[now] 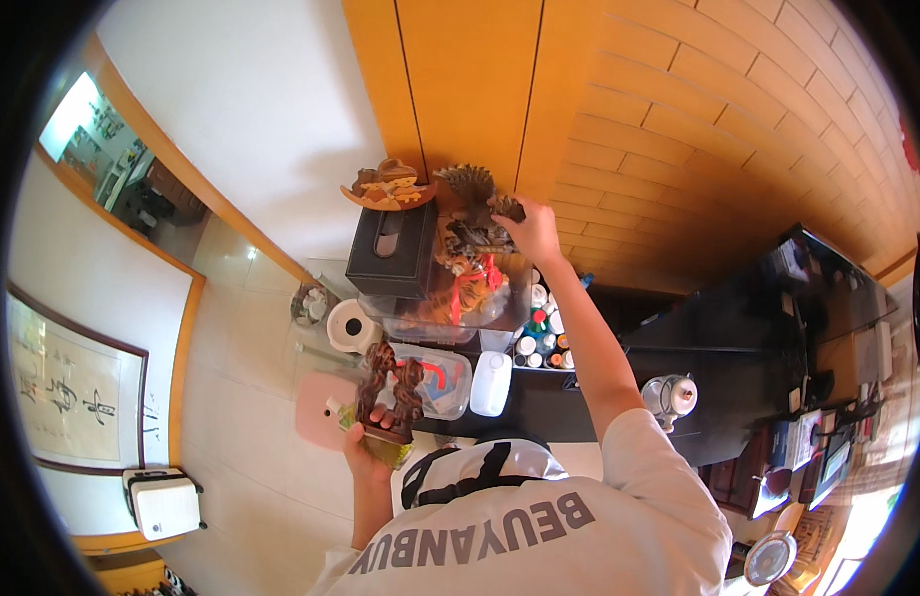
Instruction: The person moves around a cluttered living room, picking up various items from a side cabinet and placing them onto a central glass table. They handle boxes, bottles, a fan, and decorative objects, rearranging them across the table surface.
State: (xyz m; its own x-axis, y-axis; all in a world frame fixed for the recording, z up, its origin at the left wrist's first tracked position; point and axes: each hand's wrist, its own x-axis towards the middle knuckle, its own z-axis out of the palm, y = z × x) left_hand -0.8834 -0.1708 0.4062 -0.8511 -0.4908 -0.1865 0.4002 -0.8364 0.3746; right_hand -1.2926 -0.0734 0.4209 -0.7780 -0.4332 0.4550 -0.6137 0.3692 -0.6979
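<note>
My left hand (372,439) is closed around the base of a dark reddish-brown carved figurine (389,387), together with a yellow-green item (389,451) whose kind I cannot tell. Higher up, my right hand (531,227) grips the right part of a dark carved bird-like ornament (471,201) with spread feathers. That ornament stands over a clear case holding a tiger figure (471,290) with a red ribbon. To its left, a brown carved ornament with a curved base (388,186) rests on a black tissue box (389,249).
A white plastic container (492,384), a clear lidded box (438,380) and a tray of bottles (542,335) are on the black cabinet (538,410). A toilet roll (352,326) is at the left, a glass pot (669,398) at the right. A pink stool (322,410) stands below.
</note>
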